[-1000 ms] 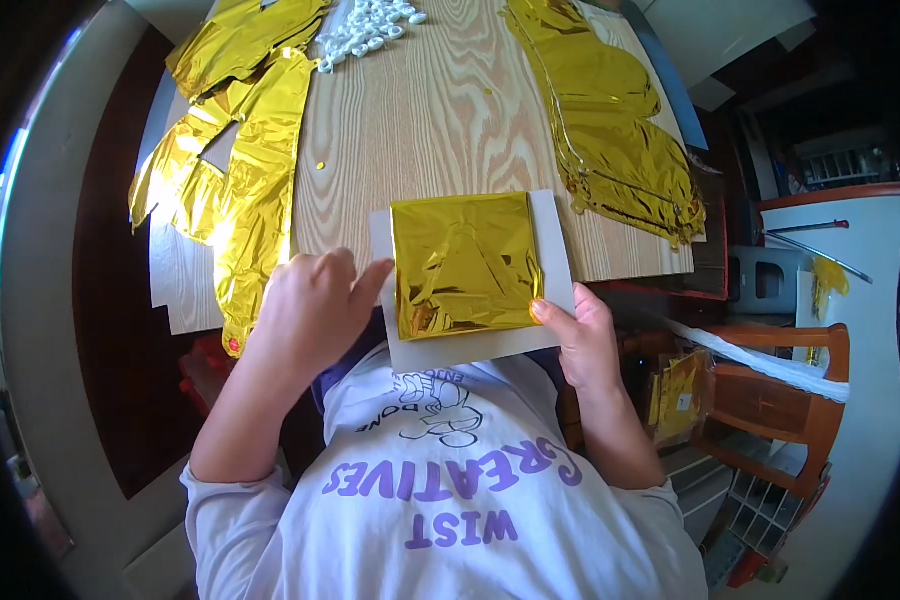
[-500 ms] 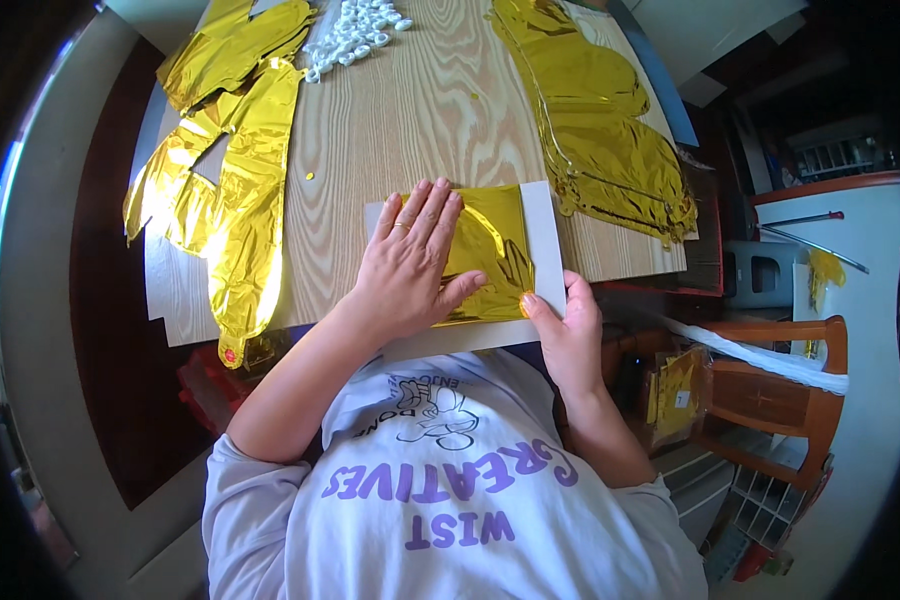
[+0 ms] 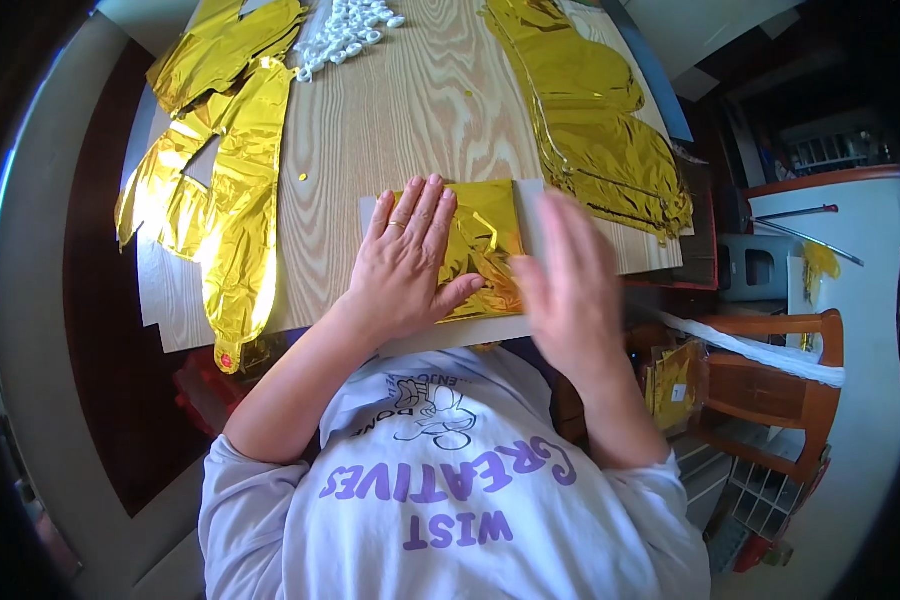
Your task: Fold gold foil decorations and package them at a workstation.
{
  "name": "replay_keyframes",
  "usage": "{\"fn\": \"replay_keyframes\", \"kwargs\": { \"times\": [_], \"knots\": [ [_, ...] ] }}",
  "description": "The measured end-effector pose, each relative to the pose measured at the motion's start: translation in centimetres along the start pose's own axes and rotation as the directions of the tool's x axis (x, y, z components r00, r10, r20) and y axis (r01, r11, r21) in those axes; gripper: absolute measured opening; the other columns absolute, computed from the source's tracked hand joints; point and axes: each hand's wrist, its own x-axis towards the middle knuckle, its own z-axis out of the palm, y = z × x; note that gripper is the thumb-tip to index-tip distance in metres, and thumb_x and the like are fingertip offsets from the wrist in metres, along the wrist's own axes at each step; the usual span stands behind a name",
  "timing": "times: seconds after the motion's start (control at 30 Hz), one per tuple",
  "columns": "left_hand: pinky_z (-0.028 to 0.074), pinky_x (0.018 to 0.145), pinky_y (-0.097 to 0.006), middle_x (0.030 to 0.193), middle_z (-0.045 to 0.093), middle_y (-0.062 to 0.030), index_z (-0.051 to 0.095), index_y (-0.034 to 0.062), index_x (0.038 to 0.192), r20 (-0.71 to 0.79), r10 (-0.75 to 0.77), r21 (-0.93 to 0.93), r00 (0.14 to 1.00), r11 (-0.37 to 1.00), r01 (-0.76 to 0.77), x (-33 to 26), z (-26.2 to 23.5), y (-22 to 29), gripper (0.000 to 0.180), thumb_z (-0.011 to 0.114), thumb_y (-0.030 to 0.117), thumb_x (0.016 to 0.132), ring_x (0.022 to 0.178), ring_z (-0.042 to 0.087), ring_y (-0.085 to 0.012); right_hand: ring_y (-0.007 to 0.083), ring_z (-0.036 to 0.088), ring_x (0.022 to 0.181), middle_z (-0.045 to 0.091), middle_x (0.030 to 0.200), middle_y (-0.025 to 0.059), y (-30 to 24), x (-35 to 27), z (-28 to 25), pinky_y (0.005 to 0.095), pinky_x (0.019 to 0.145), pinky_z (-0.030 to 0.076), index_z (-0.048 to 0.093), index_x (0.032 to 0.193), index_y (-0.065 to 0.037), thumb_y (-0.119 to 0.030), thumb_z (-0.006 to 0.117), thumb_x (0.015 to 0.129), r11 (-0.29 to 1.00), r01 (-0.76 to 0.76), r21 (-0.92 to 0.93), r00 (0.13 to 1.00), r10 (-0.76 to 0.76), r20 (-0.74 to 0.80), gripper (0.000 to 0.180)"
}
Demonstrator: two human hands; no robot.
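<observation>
A gold foil balloon [image 3: 490, 208], folded into a flat packet, lies on a pale card [image 3: 532, 200] at the table's near edge. My left hand [image 3: 402, 262] rests flat on the left part of the foil, its fingers stretched out and covering that side. Over the card's right border is my right hand [image 3: 572, 290], blurred by motion. Its fingers point away from me with the thumb apart, next to the creased right edge of the foil, and I see nothing held in it.
Unfolded gold foil balloons lie on the wood-grain table [image 3: 400, 110], one group [image 3: 245, 190] at the left and another [image 3: 610, 145] at the right. Small white rings [image 3: 345, 38] are heaped at the back. A wooden chair [image 3: 815, 400] with a white strand bundle [image 3: 770, 355] stands at right.
My right hand has let go of the card's lower right edge and the foil there, and has risen forward with its fingers extended. My left hand stays flat on the foil.
</observation>
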Motion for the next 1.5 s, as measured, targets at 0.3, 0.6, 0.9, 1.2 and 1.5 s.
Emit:
{"fn": "replay_keyframes", "kwargs": {
  "times": [0.3, 0.6, 0.9, 1.2, 1.5],
  "knots": [
    [0.011, 0.125, -0.051, 0.164, 0.027, -0.0246, 0.026, -0.007, 0.156, 0.004, 0.024, -0.119, 1.0, 0.993, -0.023, 0.0, -0.8, -0.5, 0.09, 0.05, 0.056, 0.097, 0.155, 0.02, -0.0374, 0.0376, 0.013, 0.156, 0.018, 0.167, 0.0213, 3.6, 2.1, 6.6, 0.0581, 0.124, 0.002, 0.022, 0.16, 0.001, -0.064, 0.037, 0.101, 0.99, 0.093, -0.106, 0.935, -0.051, 0.351, 0.089],
    [0.008, 0.125, -0.052, 0.164, 0.022, -0.0283, 0.024, -0.0068, 0.157, 0.013, -0.229, 0.018, 0.973, 0.973, 0.228, -1.9, -0.9, -1.1, 0.095, 0.045, 0.064, 0.098, 0.156, 0.016, -0.0381, 0.0387, 0.013, 0.156, 0.018, 0.167, 0.0244, 3.7, 1.8, 6.7, 0.0595, 0.124, 0.001, 0.021, 0.159, 0.003, -0.063, 0.039, 0.101, 0.983, 0.097, -0.157, 0.942, -0.039, 0.334, 0.09],
    [0.015, 0.123, -0.057, 0.159, 0.036, -0.0255, 0.037, -0.0061, 0.151, -0.033, -0.114, -0.007, 0.993, 0.994, 0.113, -0.3, -0.5, 0.8, 0.093, 0.051, 0.065, 0.094, 0.151, 0.028, -0.041, 0.0386, 0.045, 0.141, 0.048, 0.15, 0.0268, 5.0, 1.5, 4.3, 0.0414, 0.117, 0.033, 0.042, 0.148, 0.006, -0.033, 0.058, 0.103, 0.758, -0.123, 0.641, 0.984, 0.179, -0.023, 0.062],
    [0.024, 0.118, -0.061, 0.15, 0.047, -0.0203, 0.044, 0.0037, 0.149, -0.002, -0.087, 0.022, 0.996, 0.996, 0.087, 1.1, -2.8, 1.1, 0.081, 0.053, 0.063, 0.094, 0.143, 0.041, -0.039, 0.0133, 0.068, 0.064, 0.073, 0.08, 0.0065, 5.6, -8.3, -0.3, 0.0282, 0.059, 0.051, 0.069, 0.093, -0.001, -0.035, 0.067, 0.099, 0.357, -0.755, 0.55, 0.653, 0.487, 0.58, 0.034],
    [0.023, 0.118, -0.06, 0.152, 0.043, -0.0231, 0.042, 0.004, 0.15, -0.045, -0.079, 0.004, 0.996, 0.997, 0.079, 0.2, -1.4, 0.5, 0.084, 0.055, 0.063, 0.092, 0.145, 0.037, -0.0405, 0.0089, 0.06, 0.056, 0.07, 0.077, 0.0077, 9.6, -8.7, -6.7, 0.0215, 0.052, 0.048, 0.07, 0.106, -0.001, -0.021, 0.063, 0.099, 0.323, -0.802, 0.502, 0.578, 0.63, 0.518, 0.023]
  ]
}}
